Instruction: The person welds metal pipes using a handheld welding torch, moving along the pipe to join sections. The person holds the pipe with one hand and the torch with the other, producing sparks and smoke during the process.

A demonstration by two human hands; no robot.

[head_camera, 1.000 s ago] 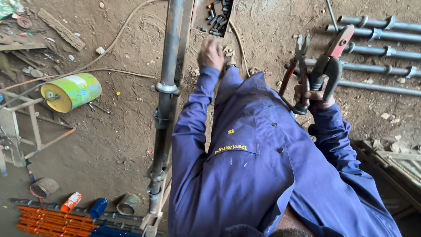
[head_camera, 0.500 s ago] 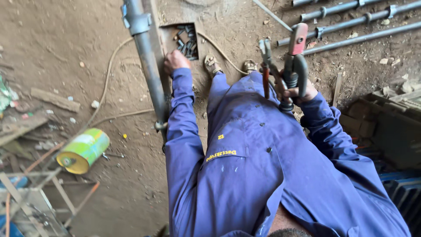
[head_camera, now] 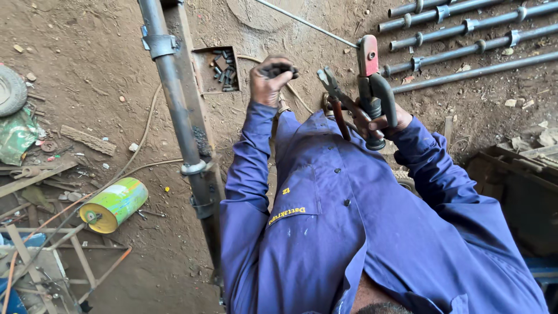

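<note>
right grip (head_camera: 381, 122) clenched on the tool (head_camera: 372, 93) handle, left grip (head_camera: 270, 81) fisted around small dark bolts (head_camera: 279, 70); tool looks heavy, rigid, best held low on handle.

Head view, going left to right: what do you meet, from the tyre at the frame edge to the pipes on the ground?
Worn black tyre → yellow-green paint can lying on its side → upright grey steel pipe → left hand, closed on small dark pieces → right hand gripping a red-and-black welding electrode holder → row of grey clamped pipes.
</note>
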